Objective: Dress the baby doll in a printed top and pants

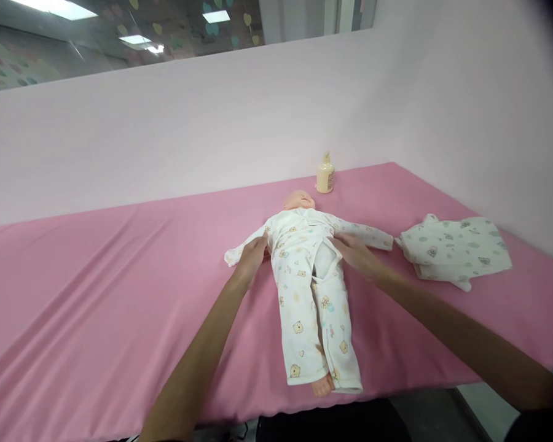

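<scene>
A baby doll (300, 199) lies on its back on the pink-covered table, its head away from me. It wears a white baby outfit (299, 294) printed with small bears. The front is parted at the crotch, where a plain white patch shows, and one bare foot (323, 385) sticks out of a leg. My left hand (254, 253) is closed at the outfit's left side by the waist, fingertips partly hidden. At the opposite side, my right hand (354, 248) grips the outfit's edge by the hip, its fingers partly covered by the cloth.
A cream pump bottle (325, 175) stands beyond the doll's head, near the white wall (203, 129). Folded white printed baby clothing (458, 248) lies to the right. The pink sheet (120, 319) has creases on the left; the table's front edge runs just past the doll's feet.
</scene>
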A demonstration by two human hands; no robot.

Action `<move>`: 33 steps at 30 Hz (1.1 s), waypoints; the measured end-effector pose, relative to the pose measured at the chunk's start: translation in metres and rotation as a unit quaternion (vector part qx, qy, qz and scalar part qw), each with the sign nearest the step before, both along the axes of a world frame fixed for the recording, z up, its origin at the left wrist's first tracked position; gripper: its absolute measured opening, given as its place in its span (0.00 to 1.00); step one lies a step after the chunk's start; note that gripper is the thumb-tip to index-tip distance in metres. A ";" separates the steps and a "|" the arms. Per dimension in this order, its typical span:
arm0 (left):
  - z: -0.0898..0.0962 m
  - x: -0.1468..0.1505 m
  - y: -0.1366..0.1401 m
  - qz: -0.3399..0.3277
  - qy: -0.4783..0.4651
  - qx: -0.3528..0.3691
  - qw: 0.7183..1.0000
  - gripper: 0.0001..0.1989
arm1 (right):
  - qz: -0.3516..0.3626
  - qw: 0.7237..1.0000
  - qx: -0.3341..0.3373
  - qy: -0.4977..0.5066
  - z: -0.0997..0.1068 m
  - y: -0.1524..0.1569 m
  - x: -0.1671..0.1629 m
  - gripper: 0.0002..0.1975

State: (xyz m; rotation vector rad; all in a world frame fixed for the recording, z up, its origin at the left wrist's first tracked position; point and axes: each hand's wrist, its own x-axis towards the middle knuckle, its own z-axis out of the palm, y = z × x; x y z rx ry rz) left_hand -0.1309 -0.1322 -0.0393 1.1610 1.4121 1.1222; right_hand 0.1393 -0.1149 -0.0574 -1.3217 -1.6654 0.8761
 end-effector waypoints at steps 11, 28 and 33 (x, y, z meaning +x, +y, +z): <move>0.055 0.022 0.029 -0.063 0.286 0.134 0.947 0.18 | 0.111 0.893 0.321 -0.295 0.047 -0.016 -0.072 0.13; 0.048 0.027 -0.040 -0.101 0.587 0.271 0.757 0.08 | 0.067 0.804 0.356 -0.471 0.040 0.001 -0.077 0.10; 0.034 0.017 -0.040 -0.059 0.577 0.206 0.788 0.04 | 0.039 0.770 0.392 -0.502 0.041 -0.006 -0.077 0.11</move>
